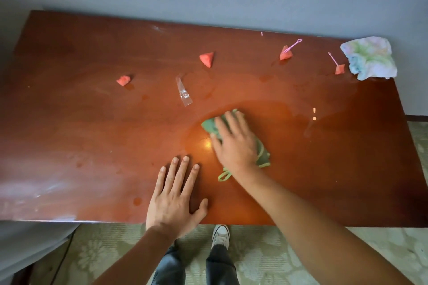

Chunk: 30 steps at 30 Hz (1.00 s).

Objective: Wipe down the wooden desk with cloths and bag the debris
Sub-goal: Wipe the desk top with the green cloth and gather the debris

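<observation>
The right hand [234, 143] presses flat, fingers spread, on the green cloth [262, 152] at centre frame. The left hand [173, 201] rests open on the surface [69, 122] below it. Red debris pieces [206, 59] lie higher in the frame, beyond the right hand's fingertips, nearer that hand.

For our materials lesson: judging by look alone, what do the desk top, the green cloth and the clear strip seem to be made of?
Desk: wood with a glossy reddish varnish; it mirrors a light and shows faint grain.
Green cloth: soft woven fabric, matte, bunched under the right hand, with a paler loop at its edge.
Clear strip: thin transparent plastic, probably a wrapper; it glints and the desk shows through.
</observation>
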### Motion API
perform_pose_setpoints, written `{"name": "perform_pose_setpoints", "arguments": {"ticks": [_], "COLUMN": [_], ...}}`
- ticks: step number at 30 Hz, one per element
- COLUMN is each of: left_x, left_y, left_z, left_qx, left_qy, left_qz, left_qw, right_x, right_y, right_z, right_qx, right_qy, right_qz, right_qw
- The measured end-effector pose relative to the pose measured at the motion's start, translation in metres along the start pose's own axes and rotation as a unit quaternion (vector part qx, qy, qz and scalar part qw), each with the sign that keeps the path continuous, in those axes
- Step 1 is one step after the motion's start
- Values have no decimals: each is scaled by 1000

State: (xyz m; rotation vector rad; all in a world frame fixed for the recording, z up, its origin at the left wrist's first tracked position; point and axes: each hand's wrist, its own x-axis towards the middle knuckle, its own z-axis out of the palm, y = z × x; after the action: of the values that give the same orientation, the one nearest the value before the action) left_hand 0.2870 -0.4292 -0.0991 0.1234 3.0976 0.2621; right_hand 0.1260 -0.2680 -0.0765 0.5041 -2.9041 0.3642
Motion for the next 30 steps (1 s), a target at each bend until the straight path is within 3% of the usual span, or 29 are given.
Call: {"name": "perform_pose_setpoints", "arguments": {"ticks": [3,7,10,12,14,19,23,25,28,30], "left_x": [-2,-4,-5,-5,-6,-20,-46,-52,-54,-55], "left_y": [-2,-5,-6,-7,-9,-47,-108,-134,-151,-152], "left_z": [1,3,1,-1,-4,-18,-24,-24,-27,-30], "left_qx": [-6,-32,-48,-64,-99,-112,-36,-14,-23,-48], "left_qy": [22,57,62,63,74,123,96,81,66,67], "left_qz": [2,14,22,34,47,51,92,91,74,77], "left_qw": [1000,998,997,995,991,985,990,993,995,994], "right_x": [-34,-68,-83,-90,-99,-143,-141,-140,-137,-137], "right_y": [-34,3,34,25,-9,-125,-129,-105,-97,-119], "right_z": [2,-17,-27,-24,-15,10,9,6,8,14], "right_qx": [28,17,-20,-32,-29,29,33,4,-27,-35], "right_qy": [-32,-53,-22,15,28,6,-24,-8,37,36], "right_qz": [-124,-179,7,156,201,49,-77,-7,246,268], "right_qw": [991,982,1000,987,979,998,996,1000,968,962]}}
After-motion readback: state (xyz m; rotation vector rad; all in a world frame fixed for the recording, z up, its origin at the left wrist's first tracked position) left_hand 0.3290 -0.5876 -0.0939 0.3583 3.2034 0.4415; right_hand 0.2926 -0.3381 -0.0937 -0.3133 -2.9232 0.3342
